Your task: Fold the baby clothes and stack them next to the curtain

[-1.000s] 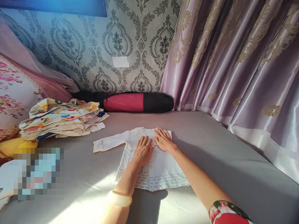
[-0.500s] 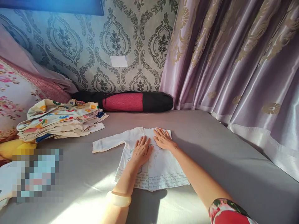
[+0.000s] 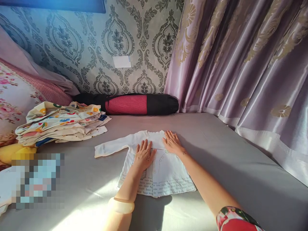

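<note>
A small white long-sleeved shirt (image 3: 158,170) lies spread on the grey bed sheet (image 3: 207,134), with printed lettering along its hem and line drawings on the front. Its left-side sleeve (image 3: 112,146) stretches out to the left; the other sleeve does not show. My left hand (image 3: 144,155) rests flat on the middle of the shirt, fingers spread. Near the upper right of the shirt, by the shoulder, my right hand (image 3: 172,142) lies flat with its fingers stretched out. Neither hand grips anything.
A pile of folded patterned clothes (image 3: 62,123) sits at the left, beside a floral pillow (image 3: 12,106) and a yellow item (image 3: 16,153). Against the wall lies a black and red rolled bag (image 3: 127,104). Purple curtains (image 3: 235,64) hang along the right. A blurred patch covers something at lower left.
My right hand has slid a little to the right across the shirt, towards its right shoulder edge. My left hand stays almost in place on the shirt's middle.
</note>
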Tool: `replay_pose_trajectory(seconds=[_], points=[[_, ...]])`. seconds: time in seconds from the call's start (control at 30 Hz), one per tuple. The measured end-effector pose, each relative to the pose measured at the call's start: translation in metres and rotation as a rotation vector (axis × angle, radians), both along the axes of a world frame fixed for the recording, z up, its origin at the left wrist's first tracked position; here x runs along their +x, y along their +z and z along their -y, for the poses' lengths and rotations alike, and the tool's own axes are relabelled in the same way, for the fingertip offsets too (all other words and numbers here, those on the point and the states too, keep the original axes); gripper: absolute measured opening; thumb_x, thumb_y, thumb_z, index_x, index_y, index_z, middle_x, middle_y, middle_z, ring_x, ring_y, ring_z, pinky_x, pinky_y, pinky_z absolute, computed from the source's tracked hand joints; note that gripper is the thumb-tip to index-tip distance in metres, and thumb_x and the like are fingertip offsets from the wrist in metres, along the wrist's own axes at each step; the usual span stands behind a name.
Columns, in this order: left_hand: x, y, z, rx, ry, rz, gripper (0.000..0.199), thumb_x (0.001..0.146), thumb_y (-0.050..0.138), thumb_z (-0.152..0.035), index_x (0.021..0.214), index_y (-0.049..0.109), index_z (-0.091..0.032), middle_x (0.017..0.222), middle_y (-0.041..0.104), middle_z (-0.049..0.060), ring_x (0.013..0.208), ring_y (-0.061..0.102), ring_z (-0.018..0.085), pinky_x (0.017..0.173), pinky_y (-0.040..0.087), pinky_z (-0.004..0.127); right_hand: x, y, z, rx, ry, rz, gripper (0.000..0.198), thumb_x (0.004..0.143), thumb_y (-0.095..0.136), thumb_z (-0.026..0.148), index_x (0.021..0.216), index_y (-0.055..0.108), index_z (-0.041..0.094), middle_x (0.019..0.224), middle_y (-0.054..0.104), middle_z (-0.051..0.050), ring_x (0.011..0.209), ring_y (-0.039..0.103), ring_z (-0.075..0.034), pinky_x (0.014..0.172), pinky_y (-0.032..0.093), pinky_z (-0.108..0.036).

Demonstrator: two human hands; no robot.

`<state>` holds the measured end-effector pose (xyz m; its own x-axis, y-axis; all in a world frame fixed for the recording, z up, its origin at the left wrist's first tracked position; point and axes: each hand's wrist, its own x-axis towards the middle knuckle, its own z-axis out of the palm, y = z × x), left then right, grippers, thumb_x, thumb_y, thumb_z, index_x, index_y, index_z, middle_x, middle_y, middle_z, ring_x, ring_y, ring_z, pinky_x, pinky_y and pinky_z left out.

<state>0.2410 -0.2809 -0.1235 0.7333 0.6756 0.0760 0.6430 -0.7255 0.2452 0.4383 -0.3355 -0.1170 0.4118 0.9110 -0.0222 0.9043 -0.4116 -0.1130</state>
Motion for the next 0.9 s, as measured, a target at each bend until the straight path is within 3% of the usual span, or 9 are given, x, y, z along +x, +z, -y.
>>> replay_pose_trajectory(seconds=[0.2, 0.3, 0.43, 0.6, 0.9], points=[[0.001, -0.006, -0.003, -0.011, 0.018, 0.139, 0.053, 0.098, 0.037, -0.042, 0.144, 0.043, -0.016, 0.154, 0.036, 0.014, 0.145, 0.029, 0.029, 0.117, 0.023, 0.051, -0.004, 0.011, -0.005, -0.057, -0.026, -0.021, 0.064, 0.099, 0.018, 0.042, 0.153, 0.024, 0.007, 0.161, 0.019, -0.013, 0.149, 0.013, -0.025, 0.12, 0.009, -0.046], [0.001, -0.006, -0.011, -0.041, 0.075, 0.301, 0.046, 0.098, 0.036, -0.037, 0.136, 0.05, -0.015, 0.144, 0.051, 0.016, 0.135, 0.045, 0.027, 0.111, 0.036, 0.045, -0.022, 0.019, -0.014, -0.011, 0.015, -0.033, 0.063, 0.099, 0.018, 0.039, 0.153, 0.024, 0.007, 0.161, 0.017, -0.013, 0.149, 0.011, -0.025, 0.12, 0.007, -0.047], [-0.006, 0.001, -0.029, -0.065, 0.238, 0.536, 0.037, 0.096, 0.038, -0.03, 0.123, 0.057, -0.013, 0.122, 0.065, 0.017, 0.11, 0.063, 0.025, 0.094, 0.049, 0.039, -0.059, 0.024, -0.033, 0.048, 0.18, -0.105, 0.064, 0.099, 0.016, 0.039, 0.153, 0.023, 0.006, 0.161, 0.018, -0.012, 0.149, 0.012, -0.023, 0.12, 0.006, -0.045], [-0.022, 0.012, -0.043, -0.093, 0.437, 0.698, 0.03, 0.092, 0.042, -0.027, 0.111, 0.062, -0.015, 0.107, 0.069, 0.013, 0.095, 0.066, 0.024, 0.083, 0.052, 0.037, -0.086, 0.021, -0.059, 0.047, 0.247, -0.149, 0.064, 0.099, 0.019, 0.04, 0.153, 0.023, 0.005, 0.161, 0.018, -0.013, 0.149, 0.011, -0.023, 0.12, 0.004, -0.044], [-0.046, 0.026, -0.058, -0.084, 0.668, 0.751, 0.03, 0.088, 0.043, -0.031, 0.103, 0.065, -0.018, 0.096, 0.07, 0.01, 0.09, 0.064, 0.024, 0.083, 0.049, 0.036, -0.092, 0.009, -0.072, 0.056, 0.196, -0.147, 0.063, 0.099, 0.021, 0.039, 0.151, 0.027, 0.005, 0.16, 0.022, -0.013, 0.148, 0.015, -0.023, 0.12, 0.006, -0.044]])
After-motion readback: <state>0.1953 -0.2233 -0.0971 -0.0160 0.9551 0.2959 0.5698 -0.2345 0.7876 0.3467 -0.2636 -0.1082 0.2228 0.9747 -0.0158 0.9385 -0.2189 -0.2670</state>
